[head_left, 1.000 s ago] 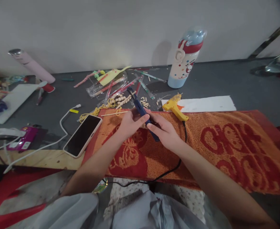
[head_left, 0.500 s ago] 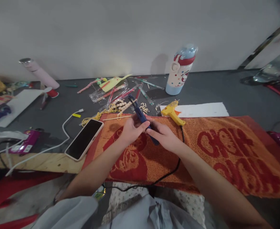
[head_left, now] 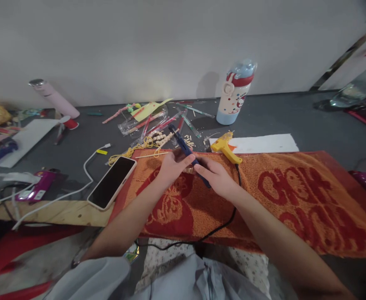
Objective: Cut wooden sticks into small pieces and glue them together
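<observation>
Both my hands are together above the orange towel (head_left: 201, 223), around a long dark blue plier-like tool (head_left: 183, 143). Its head points away from me and to the left, against a thin wooden stick (head_left: 168, 140). My left hand (head_left: 174, 166) closes on the tool from the left, thumb pressed along its handle. From the right, my right hand (head_left: 214, 175) grips it with the thumb on the lower handle. A small piece of light wood (head_left: 188, 170) shows below the thumbs; which fingers touch it is hidden. Short cut stick pieces (head_left: 189, 141) lie just beyond the tool.
A yellow glue gun (head_left: 225, 146) lies right of my hands, its black cord (head_left: 215, 231) running over the towel. Behind stands a bottle (head_left: 235, 96). Left are a phone (head_left: 112, 183), yellow string (head_left: 120, 156) and a white cable (head_left: 84, 177). Plastic-wrapped sticks (head_left: 148, 121) lie ahead.
The tool has turned slightly in my hands, and its lower end has shifted a little to the right. A bit of light wood now shows under my thumbs.
</observation>
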Action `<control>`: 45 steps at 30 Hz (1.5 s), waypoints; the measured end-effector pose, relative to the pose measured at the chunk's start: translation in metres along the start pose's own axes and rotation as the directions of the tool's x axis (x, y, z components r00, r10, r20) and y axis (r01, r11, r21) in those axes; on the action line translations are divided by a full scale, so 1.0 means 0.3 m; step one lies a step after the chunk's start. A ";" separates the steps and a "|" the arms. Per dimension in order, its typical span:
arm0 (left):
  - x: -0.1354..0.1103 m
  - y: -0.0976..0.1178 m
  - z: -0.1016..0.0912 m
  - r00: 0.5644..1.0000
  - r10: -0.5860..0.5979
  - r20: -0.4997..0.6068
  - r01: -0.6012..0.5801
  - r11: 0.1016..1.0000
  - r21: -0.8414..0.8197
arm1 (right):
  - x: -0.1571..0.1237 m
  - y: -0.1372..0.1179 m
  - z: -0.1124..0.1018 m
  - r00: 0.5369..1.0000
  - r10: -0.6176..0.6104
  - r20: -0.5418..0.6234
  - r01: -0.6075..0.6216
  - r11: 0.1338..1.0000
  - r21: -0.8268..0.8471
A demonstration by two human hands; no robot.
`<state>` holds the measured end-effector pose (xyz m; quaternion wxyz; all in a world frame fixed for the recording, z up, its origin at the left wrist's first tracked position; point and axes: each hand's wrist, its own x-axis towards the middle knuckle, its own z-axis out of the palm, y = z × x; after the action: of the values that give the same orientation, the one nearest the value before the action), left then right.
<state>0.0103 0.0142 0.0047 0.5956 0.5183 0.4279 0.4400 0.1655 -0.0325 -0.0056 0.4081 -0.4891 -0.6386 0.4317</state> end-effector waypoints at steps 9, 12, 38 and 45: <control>0.095 0.003 -0.132 0.967 0.062 -0.249 -0.015 0.982 0.189 | 0.008 -0.020 -0.077 0.991 0.104 -0.082 -0.096 0.991 0.093; 0.112 -0.009 -0.167 0.905 0.344 -0.251 -0.221 0.883 0.415 | 0.009 -0.017 -0.088 0.992 0.099 -0.077 -0.100 0.995 -0.017; 0.037 0.043 -0.155 0.921 0.366 0.135 -0.279 0.375 0.884 | -0.001 -0.026 -0.081 0.998 0.051 0.029 -0.049 0.998 -0.050; 0.036 0.044 -0.154 0.903 0.399 0.159 -0.308 0.345 0.887 | 0.001 -0.029 -0.078 0.997 0.059 0.047 -0.060 0.998 0.023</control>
<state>-0.0327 0.0367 0.0127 0.0995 0.8137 0.4971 0.2842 0.1851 -0.0298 0.0095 0.3860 -0.4928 -0.6278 0.4626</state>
